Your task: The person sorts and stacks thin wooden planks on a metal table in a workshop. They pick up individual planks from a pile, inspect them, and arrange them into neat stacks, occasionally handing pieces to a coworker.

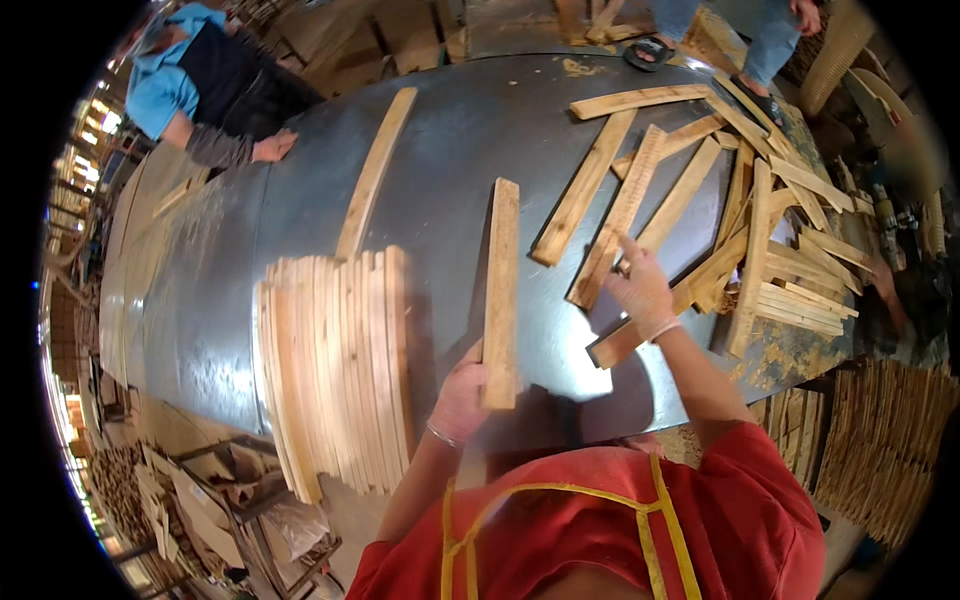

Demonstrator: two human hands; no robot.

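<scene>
On the far left a co-worker in a blue top rests a hand point(272, 147) on the dark metal counter point(220, 300). Nearer lies a neat stack of wooden slats point(335, 370), with one long slat point(374, 172) angled beyond it. The left hand point(462, 398) holds a slat point(501, 290) by its near end, fingers closed around it, the strip pointing away across the counter. The right hand point(640, 285) reaches over a loose pile of slats point(720, 210), fingers spread wide and touching one strip.
</scene>
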